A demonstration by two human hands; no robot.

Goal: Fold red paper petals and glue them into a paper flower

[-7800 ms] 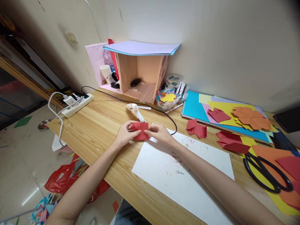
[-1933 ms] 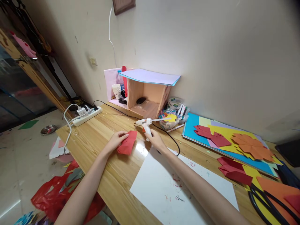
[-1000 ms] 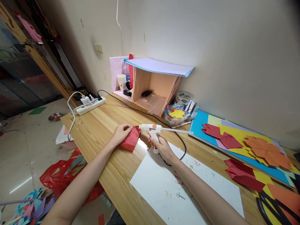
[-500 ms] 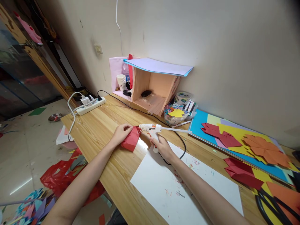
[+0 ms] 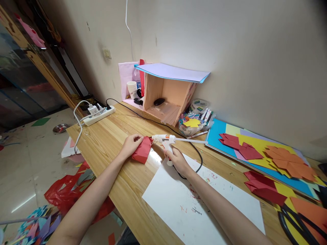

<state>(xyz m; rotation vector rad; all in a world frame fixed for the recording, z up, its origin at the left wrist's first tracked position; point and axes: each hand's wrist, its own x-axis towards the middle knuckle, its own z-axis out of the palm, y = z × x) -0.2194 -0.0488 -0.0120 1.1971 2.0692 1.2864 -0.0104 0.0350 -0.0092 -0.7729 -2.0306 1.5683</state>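
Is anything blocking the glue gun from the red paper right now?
Nothing visible: the glue gun in the right hand reaches the upper corner of the red paper in the left hand. Actual contact is unclear.

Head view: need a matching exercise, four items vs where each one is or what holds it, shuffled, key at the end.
Things
1. glue gun
2. red paper nearest the glue gun
3. power strip
4. orange paper flower

Places
A. on the stack of coloured sheets
B. held by the left hand
C. in the grip of the right hand
D. at the left end of the desk

Pairs: 1-C, 2-B, 3-D, 4-A
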